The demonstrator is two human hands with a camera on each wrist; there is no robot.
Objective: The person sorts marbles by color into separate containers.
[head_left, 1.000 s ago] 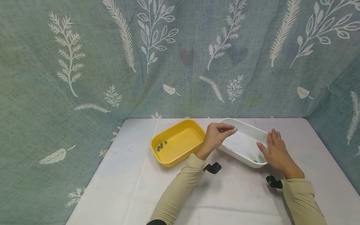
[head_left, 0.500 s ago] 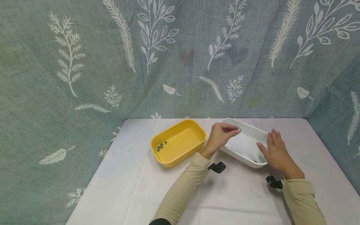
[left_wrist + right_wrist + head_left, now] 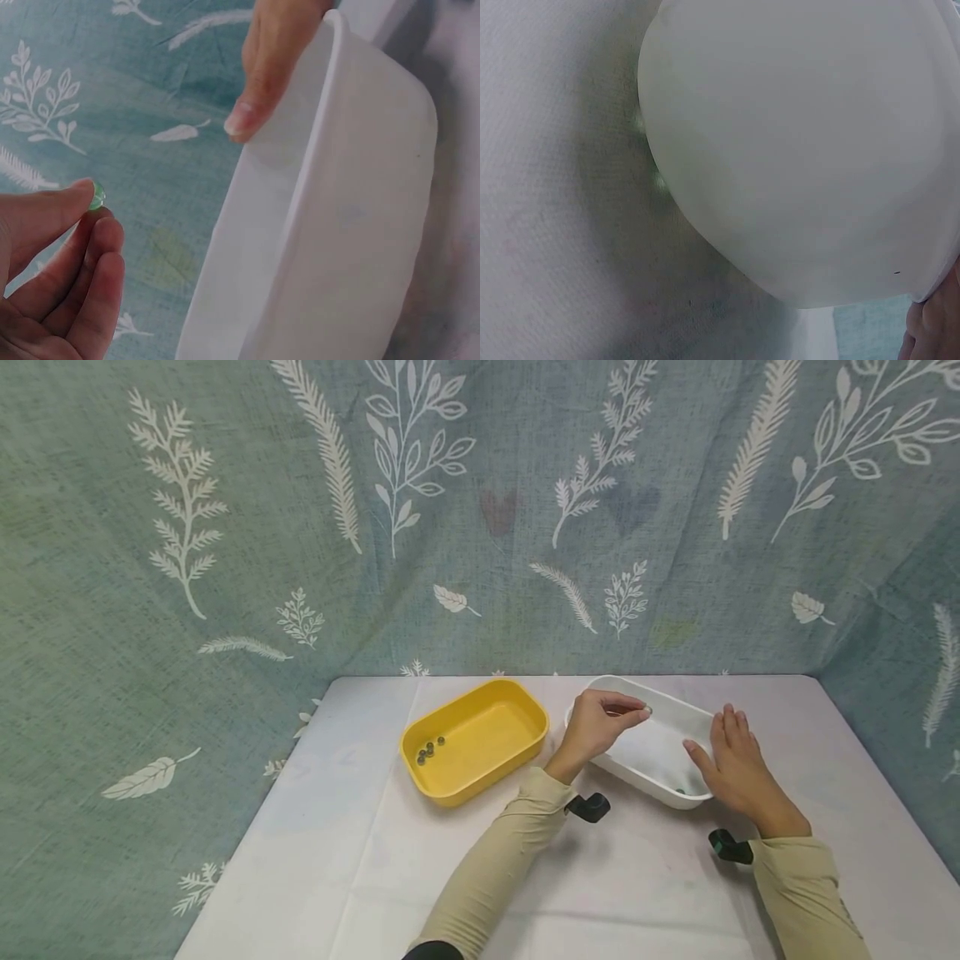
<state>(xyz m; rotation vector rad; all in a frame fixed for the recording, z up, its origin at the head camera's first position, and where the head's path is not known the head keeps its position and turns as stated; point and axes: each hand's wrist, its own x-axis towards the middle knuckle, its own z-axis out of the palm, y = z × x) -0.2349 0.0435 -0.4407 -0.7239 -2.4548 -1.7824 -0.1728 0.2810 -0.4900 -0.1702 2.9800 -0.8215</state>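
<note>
In the head view my left hand is over the white tray, pinching a small glass marble between thumb and fingertips. The left wrist view shows this marble as clear green. My right hand rests on the white tray's right end, fingers straight and thumb spread toward the inside. Low in that tray, near its right corner, lies another small dark marble. Several dark marbles sit at the left end of the yellow tray.
The yellow tray stands left of the white one on a white cloth-covered table. Behind them hangs a blue-green curtain with white leaf prints. Dark wrist cameras stick out below both hands.
My left hand has moved a little to the right over the white tray with the marble in its fingertips. The right hand and both trays have stayed put.
</note>
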